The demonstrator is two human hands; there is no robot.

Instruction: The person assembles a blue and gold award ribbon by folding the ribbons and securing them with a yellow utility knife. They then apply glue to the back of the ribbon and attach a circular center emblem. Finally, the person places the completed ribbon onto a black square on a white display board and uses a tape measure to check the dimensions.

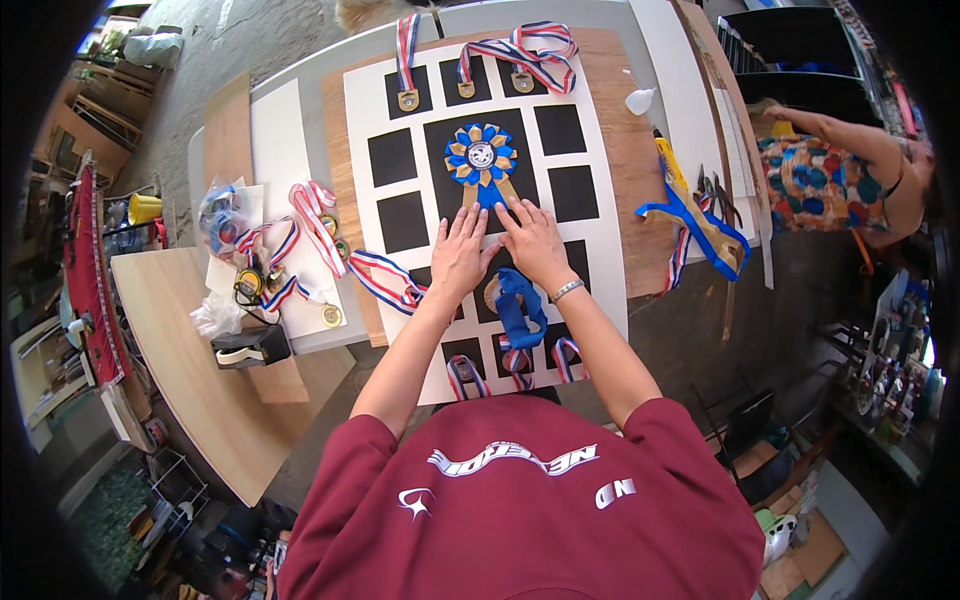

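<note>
Cluttered workshop (685,345), white board (364,105): left hand (461,250) and right hand (534,240) lie outspread on rosette tails (490,194), gripping nothing.

Floor (235,45): grey, brighter at upper left, darker at right
Boards (108,125): brown, stacked, upper left
Chair (748,428): dark, lower right

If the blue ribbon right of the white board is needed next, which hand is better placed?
Likely the right hand: it is nearer that blue ribbon, while the left hand lies farther across the white board.
</note>
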